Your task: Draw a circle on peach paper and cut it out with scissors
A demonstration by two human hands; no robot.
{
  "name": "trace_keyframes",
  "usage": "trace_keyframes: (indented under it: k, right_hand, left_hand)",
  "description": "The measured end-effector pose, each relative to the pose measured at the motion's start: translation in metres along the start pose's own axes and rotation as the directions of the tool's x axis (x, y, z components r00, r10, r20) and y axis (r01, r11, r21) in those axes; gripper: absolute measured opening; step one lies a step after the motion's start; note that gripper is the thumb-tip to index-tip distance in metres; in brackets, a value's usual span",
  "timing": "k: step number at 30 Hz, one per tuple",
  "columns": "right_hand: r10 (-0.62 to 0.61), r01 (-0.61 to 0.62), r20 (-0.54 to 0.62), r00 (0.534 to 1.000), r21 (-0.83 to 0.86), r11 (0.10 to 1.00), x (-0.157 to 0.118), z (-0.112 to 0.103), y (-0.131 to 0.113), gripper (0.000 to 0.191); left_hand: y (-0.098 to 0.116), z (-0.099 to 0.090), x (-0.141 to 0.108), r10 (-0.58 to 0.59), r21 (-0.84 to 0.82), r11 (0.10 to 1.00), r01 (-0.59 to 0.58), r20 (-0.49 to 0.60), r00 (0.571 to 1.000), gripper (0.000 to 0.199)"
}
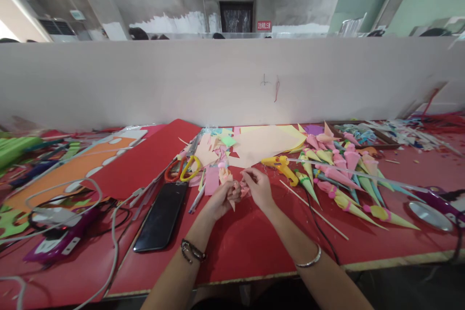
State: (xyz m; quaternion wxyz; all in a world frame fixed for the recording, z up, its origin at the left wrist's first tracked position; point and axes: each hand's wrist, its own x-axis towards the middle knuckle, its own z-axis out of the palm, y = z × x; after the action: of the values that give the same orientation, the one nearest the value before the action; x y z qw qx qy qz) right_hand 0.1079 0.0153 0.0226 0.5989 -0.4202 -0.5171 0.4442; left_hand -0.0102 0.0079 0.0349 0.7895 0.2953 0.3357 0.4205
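My left hand (224, 197) is closed around a small pale peach paper cone (225, 175) with a pink bit near its top; the cone's tip pokes out below the fingers. Close beside it, my right hand (258, 187) has thumb and forefinger pinched together near a pink paper scrap. Whatever lies in that pinch is too small to make out. A yellow glue gun (285, 167) rests just right of the hands. Left of them are scissors (182, 169) with red and yellow handles, a pen (197, 199) and a pink paper rectangle (212, 180).
Many finished-looking paper cones (347, 167) in pink, yellow and green are heaped at right. A thin wooden stick (316, 210) and a black cable lie before them. At left are a black phone (162, 217), red sheet (145, 160) and purple power strip (61, 235). A white partition (218, 77) stands behind.
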Motion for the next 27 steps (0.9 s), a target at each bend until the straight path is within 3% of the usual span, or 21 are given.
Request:
trace_keyframes:
  k: [10,15,27]
  right_hand:
    - [-0.025,0.025,0.012,1.000,-0.015,1.000,0.001,-0.002,0.001,0.022]
    - [-0.122,0.122,0.004,0.993,-0.110,0.986,0.000,-0.004,-0.005,0.020]
    - [-0.153,0.178,0.167,0.974,-0.148,0.973,-0.004,0.002,-0.010,0.018]
  left_hand:
    - [-0.002,0.000,0.001,0.051,-0.011,0.999,-0.052,-0.054,0.997,0.021]
    - [-0.001,0.001,0.002,0.070,-0.035,0.997,-0.073,-0.087,0.994,0.028]
    - [-0.002,0.001,0.002,0.081,-0.017,0.996,-0.086,-0.190,0.978,0.021]
